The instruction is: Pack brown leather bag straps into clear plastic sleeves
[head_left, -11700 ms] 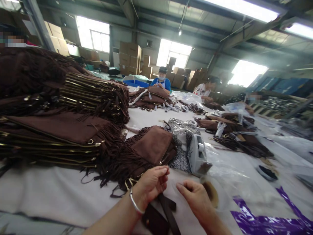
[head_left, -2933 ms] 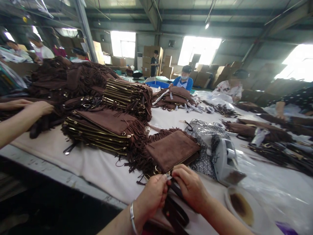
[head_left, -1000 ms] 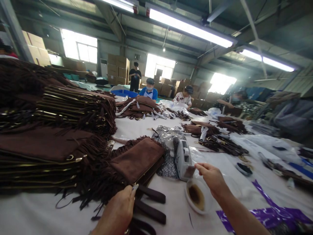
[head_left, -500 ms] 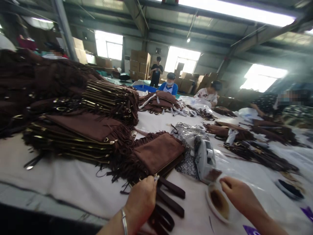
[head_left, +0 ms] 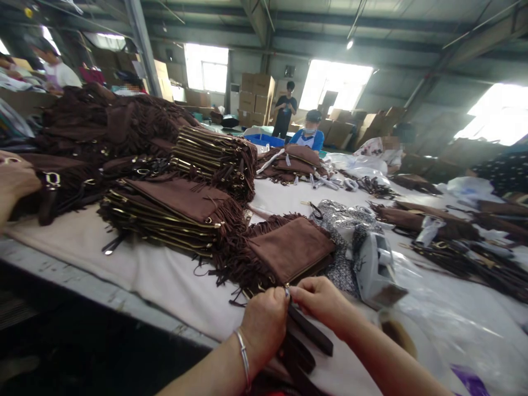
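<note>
A stack [head_left: 169, 206] of fringed brown bags sits left of the nearer bag [head_left: 292, 247], lying before the hands; their fringes meet, so a tug could drag both askew. Loose straps [head_left: 314, 333] below the hands could twist if caught. The left hand [head_left: 266, 319] is closed on a silvery fitting [head_left: 287, 293] at the bag's corner, which might slip from so narrow a pinch. The right hand [head_left: 324, 297], by the dispenser [head_left: 373, 269] half a second ago, now meets the left; blur hides whether its fingertips hold anything.
</note>
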The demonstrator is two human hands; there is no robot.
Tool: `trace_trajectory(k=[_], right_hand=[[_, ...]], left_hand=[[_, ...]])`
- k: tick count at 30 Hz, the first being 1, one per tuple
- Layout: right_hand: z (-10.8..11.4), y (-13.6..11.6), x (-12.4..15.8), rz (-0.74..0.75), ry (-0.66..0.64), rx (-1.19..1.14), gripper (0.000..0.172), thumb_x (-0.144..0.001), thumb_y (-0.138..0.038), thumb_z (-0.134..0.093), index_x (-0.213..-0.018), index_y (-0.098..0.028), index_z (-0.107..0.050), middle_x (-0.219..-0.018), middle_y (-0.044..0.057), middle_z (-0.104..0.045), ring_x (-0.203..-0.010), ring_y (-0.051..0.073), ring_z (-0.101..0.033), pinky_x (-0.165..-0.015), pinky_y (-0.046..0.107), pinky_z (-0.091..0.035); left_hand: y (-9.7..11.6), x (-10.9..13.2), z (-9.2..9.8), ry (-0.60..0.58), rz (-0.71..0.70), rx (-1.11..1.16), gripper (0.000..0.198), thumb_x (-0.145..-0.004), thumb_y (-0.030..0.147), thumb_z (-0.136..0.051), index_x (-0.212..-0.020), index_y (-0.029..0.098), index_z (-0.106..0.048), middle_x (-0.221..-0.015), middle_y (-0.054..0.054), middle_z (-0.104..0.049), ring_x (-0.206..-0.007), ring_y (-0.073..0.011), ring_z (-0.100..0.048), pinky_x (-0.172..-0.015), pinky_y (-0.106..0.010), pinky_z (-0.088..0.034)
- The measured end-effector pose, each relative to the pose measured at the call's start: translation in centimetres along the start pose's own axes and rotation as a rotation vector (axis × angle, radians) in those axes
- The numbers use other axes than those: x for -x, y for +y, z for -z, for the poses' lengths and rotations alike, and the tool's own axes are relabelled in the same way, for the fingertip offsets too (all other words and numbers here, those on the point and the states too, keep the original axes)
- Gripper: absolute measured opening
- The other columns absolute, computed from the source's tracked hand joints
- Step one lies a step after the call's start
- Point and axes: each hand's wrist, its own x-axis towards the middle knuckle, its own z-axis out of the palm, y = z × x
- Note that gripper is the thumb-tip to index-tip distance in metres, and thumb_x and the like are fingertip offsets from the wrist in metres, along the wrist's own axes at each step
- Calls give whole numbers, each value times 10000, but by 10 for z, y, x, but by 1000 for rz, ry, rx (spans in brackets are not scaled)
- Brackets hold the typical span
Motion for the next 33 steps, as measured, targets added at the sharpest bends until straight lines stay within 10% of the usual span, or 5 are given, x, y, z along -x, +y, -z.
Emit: trace_trajectory(k=[17, 24, 33], right_hand=[[-8, 3, -20, -297, -40, 14, 174, -665, -182, -518, -506, -198, -448, -386, -87, -308, -360, 54, -254, -382, 230, -139], [4, 13, 0, -178, -137, -196, 175, -711, -308, -586, -654, -148, -632, -509, -32, -547, -389, 46, -331, -390, 205, -209], [-6, 13, 6, -118, 12, -237, 136, -689, -252, -590, -723, -146, -670, -546, -30, -585, -456, 61, -383, -437, 203, -264]], left_hand=[[-3, 4, -9, 89, -48, -74, 165, -927, 116, -411, -869, 197, -543, -764, -44, -640, -643, -222, -637, -557, -311, -477], [-5, 2, -5, 59, -20, 11, 236, -967, 190, -342, -869, 189, -558, -781, -82, -641, -676, -239, -625, -585, -328, -439], [3, -2, 15, -22, 202, 755, 351, -963, 352, -379, -721, 178, -563, -663, -39, -585, -606, -148, -511, -570, -270, -347]])
